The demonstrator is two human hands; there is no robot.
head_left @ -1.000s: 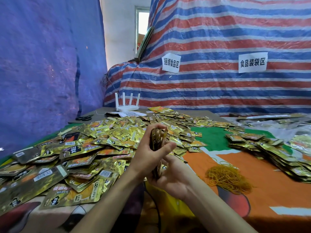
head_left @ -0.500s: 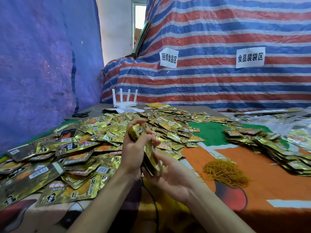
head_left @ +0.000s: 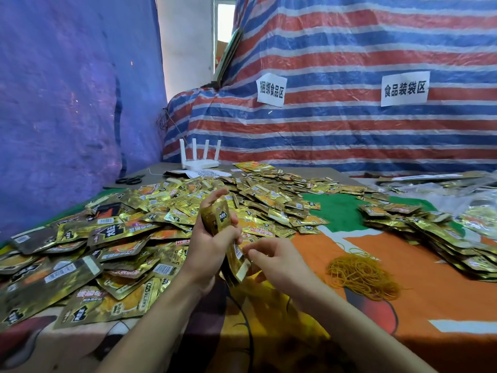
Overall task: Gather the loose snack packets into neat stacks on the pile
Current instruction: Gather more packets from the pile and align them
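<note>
My left hand grips a thick stack of gold snack packets, held upright and tilted just above the table's near edge. My right hand is at the stack's lower end, its curled fingertips pinching the bottom packets there. A broad pile of loose gold packets covers the table's left and middle, right behind my hands. Rows of gathered packets lie along the right side.
A heap of yellow rubber bands lies on the orange cloth right of my hands. A white router, a printed sheet and black scissors sit at the back left. Striped tarpaulin walls close off the far side.
The stack has risen and turned more upright in my left hand. My right hand has slid from cradling under the stack to pinching its lower end from the right.
</note>
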